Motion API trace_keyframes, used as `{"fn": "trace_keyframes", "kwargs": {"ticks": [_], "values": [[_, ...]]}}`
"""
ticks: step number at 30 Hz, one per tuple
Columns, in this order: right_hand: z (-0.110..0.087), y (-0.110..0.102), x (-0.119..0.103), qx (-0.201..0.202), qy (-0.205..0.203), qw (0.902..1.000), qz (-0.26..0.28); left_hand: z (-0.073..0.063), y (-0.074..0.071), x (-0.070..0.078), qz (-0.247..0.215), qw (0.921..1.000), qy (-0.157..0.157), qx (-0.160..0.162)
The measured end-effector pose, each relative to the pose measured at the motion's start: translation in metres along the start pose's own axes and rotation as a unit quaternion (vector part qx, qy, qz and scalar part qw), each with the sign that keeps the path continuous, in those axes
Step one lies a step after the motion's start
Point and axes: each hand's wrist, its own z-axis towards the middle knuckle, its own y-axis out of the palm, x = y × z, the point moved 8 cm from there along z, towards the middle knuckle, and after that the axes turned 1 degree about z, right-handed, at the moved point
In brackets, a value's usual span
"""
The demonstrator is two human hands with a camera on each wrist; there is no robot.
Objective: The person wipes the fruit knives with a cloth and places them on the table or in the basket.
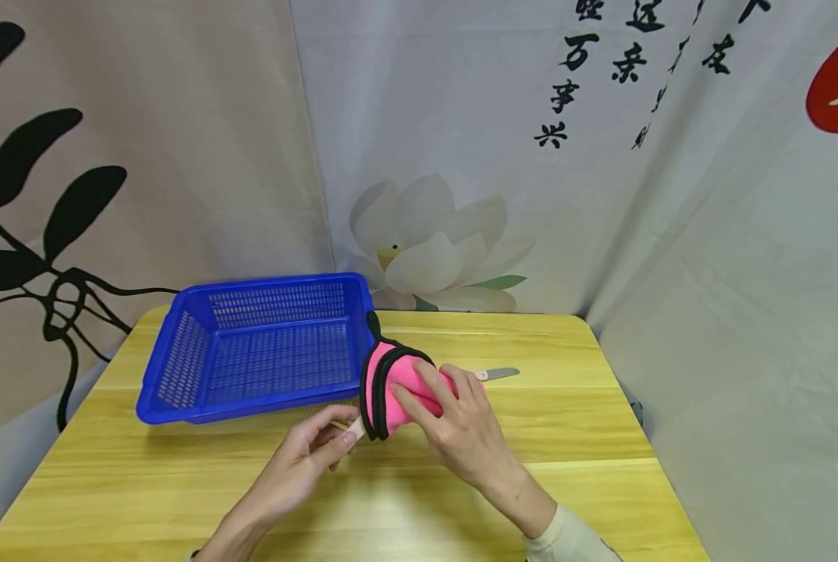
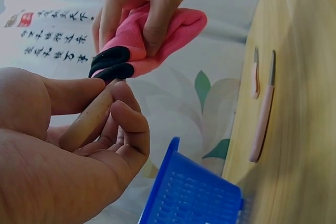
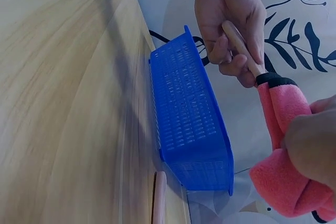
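Observation:
My left hand (image 1: 307, 453) grips a pale knife handle (image 2: 89, 116) between thumb and curled fingers. It resembles the handles of the knives on the table; whatever blade it has is hidden inside a folded pink cloth (image 1: 408, 390) with black edging. From the other side, my right hand (image 1: 461, 429) pinches that cloth around the covered end, just beyond the handle. In the right wrist view, the cloth (image 3: 286, 111) bunches under the right fingers, and its black edge meets the handle. Both hands are above the table, in front of the basket's right side.
A blue plastic basket (image 1: 250, 410) stands at the back left of the wooden table (image 1: 566, 468). Behind the right hand lie a small knife (image 2: 255, 74) and a longer knife (image 2: 264, 111) with pinkish handles. A printed curtain (image 1: 447, 117) hangs behind the table.

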Motion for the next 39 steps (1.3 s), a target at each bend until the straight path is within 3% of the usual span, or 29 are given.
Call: {"fn": "trace_keyframes", "kwargs": {"ticks": [6, 17, 25, 34, 39], "values": [[-0.004, 0.001, 0.007, -0.003, 0.013, 0.9999, 0.004, 0.000, 0.003, -0.005, 0.004, 0.9999, -0.012, -0.005], [-0.009, 0.002, 0.022, -0.005, 0.038, 0.9992, 0.012, 0.000, 0.004, -0.007, -0.006, 0.9999, 0.007, -0.005], [-0.011, -0.002, 0.032, 0.005, 0.063, 0.9977, 0.024, 0.001, 0.004, -0.011, -0.013, 0.9998, -0.009, -0.008], [-0.011, -0.012, 0.030, 0.058, 0.046, 0.9962, 0.046, 0.001, 0.004, -0.011, -0.017, 0.9998, -0.008, -0.002], [-0.009, -0.014, 0.016, 0.068, 0.022, 0.9956, 0.061, 0.001, 0.003, -0.013, -0.019, 0.9998, -0.007, 0.002]]}}
